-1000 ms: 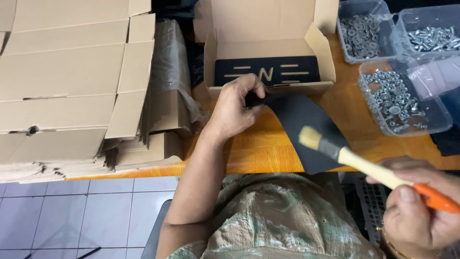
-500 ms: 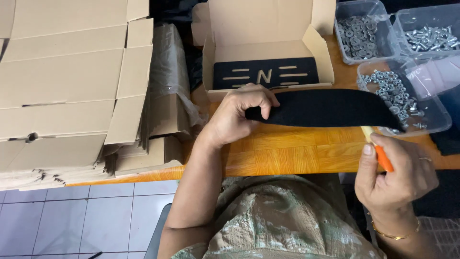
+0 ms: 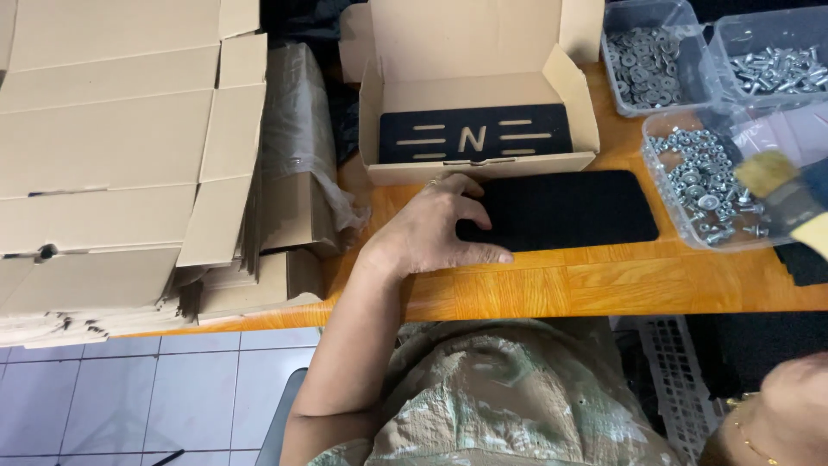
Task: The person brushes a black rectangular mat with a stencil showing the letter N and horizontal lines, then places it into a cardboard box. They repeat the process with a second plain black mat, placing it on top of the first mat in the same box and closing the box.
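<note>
My left hand (image 3: 431, 233) rests at frame centre, fingers spread flat and pressing the left end of the black pad (image 3: 565, 210), which lies flat on the wooden table (image 3: 552, 289) just in front of the open cardboard box (image 3: 479, 95). One black panel already sits in that box. My right hand (image 3: 780, 414), lower right, is mostly cut off; its grip cannot be determined. A blurred brush (image 3: 776, 185) crosses the tray of nuts (image 3: 703, 185). Flat cartons (image 3: 112, 155) fill the left.
</note>
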